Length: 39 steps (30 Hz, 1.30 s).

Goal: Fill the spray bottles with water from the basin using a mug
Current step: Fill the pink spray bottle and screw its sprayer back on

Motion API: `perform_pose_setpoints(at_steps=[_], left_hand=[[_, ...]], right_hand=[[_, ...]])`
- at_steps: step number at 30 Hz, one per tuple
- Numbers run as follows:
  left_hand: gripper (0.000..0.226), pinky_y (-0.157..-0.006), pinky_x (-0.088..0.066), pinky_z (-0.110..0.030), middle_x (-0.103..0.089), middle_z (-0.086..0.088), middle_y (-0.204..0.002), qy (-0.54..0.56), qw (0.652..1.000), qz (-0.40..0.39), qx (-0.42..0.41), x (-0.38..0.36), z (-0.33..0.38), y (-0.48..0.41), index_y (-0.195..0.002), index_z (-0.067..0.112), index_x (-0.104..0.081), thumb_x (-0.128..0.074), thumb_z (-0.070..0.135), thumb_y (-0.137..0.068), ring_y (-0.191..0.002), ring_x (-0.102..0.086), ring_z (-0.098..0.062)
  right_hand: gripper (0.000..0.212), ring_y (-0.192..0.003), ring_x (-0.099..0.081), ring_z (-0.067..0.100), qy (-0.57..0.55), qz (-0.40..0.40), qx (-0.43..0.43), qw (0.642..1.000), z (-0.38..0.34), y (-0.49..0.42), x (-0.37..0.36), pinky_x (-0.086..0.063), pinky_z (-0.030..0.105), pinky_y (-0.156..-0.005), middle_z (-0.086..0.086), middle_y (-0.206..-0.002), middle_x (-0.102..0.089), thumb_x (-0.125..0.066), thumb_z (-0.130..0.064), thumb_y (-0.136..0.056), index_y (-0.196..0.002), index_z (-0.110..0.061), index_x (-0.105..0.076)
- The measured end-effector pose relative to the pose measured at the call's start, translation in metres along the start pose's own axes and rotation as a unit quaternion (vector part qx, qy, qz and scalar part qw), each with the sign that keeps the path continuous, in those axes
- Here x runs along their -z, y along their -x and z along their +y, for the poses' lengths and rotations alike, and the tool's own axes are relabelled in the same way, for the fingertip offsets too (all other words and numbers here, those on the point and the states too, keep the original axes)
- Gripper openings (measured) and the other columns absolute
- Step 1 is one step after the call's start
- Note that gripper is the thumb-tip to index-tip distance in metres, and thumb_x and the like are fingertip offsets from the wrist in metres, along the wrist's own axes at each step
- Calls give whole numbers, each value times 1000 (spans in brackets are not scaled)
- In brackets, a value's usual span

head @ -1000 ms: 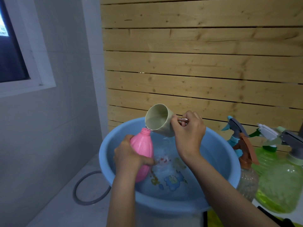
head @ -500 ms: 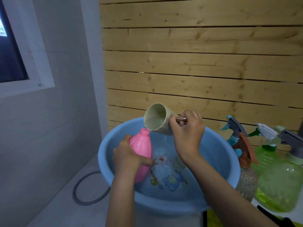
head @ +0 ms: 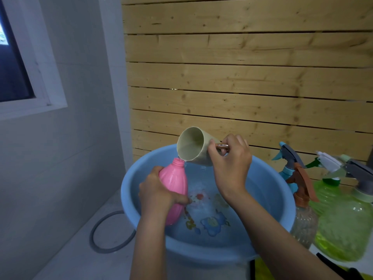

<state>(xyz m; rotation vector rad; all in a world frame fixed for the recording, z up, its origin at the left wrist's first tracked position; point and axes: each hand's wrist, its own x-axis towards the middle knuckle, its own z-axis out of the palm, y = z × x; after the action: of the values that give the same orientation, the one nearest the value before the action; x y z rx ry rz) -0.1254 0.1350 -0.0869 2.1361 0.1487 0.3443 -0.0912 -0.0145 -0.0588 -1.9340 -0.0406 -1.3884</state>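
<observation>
Mug [head: 193, 147] pours into pink bottle [head: 175, 186] over basin [head: 268, 178].
Left hand [head: 157, 194] grips bottle, right hand [head: 230, 170] grips mug; capped bottles [head: 343, 219] at three o'clock, fullness unclear.

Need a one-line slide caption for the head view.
Right hand tips beige mug into pink bottle held by left hand over blue basin.

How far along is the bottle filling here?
Done: hard to say; the trigger-topped spray bottles at the right may be full, but I cannot tell. In hand: the right hand tips the mug so water runs into the open pink bottle, which the left hand grips over the basin. Left: topping up this bottle and fitting its sprayer, which is not in view.
</observation>
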Motion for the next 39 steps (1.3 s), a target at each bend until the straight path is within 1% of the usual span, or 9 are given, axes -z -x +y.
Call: perform_pose_setpoints(at_steps=[12, 18, 22, 28, 33, 39], left_hand=[[90, -72, -42, -29, -51, 4, -103, 5, 1000, 4, -3, 1, 1, 1, -119, 22, -50, -93, 23, -40, -91, -46, -20], [91, -73, -44, -30, -55, 3, -108, 1, 1000, 4, -1, 0, 1, 0, -119, 22, -51, -94, 25, -39, -94, -47, -20], [91, -72, -43, -30, -52, 4, -106, -1, 1000, 0, 0, 1, 2, 1, -121, 22, -50, -93, 23, -41, -92, -46, -19], [91, -73, -44, -31, -54, 3, -107, 7, 1000, -3, 4, 0, 2, 0, -120, 22, -50, -94, 22, -40, -93, -47, -20], [92, -74, -45, -31, -54, 4, -106, 5, 1000, -2, 0, 0, 1, 0, -120, 22, -51, -94, 23, -38, -92, -48, -20], [93, -76, -46, -32, -57, 2, -108, 1, 1000, 2, -1, 0, 1, 0, -119, 22, -52, -94, 23, -37, -94, -50, -22]], right_hand=[[33, -72, -39, 16, 2, 3, 9, 1000, -2, 0, 2, -17, 20, -58, -5, -70, -41, -68, -19, -81, -65, -17, -39], [32, -73, -40, 16, 6, 3, 24, 1000, -2, 0, 2, -18, 20, -58, -5, -70, -42, -68, -19, -81, -66, -17, -40], [32, -73, -39, 16, 9, 6, 32, 999, -3, 1, 2, -18, 19, -58, -6, -71, -40, -69, -17, -80, -66, -18, -40], [27, -73, -40, 15, 19, 10, 44, 999, -3, 1, 2, -19, 18, -59, -6, -72, -41, -69, -17, -80, -66, -10, -48], [27, -74, -40, 16, 20, 9, 50, 999, -3, 1, 1, -19, 19, -58, -4, -72, -42, -68, -18, -80, -66, -9, -47], [27, -74, -39, 14, 22, 9, 54, 998, -3, 1, 2, -19, 19, -59, -6, -72, -41, -68, -19, -81, -66, -10, -47]])
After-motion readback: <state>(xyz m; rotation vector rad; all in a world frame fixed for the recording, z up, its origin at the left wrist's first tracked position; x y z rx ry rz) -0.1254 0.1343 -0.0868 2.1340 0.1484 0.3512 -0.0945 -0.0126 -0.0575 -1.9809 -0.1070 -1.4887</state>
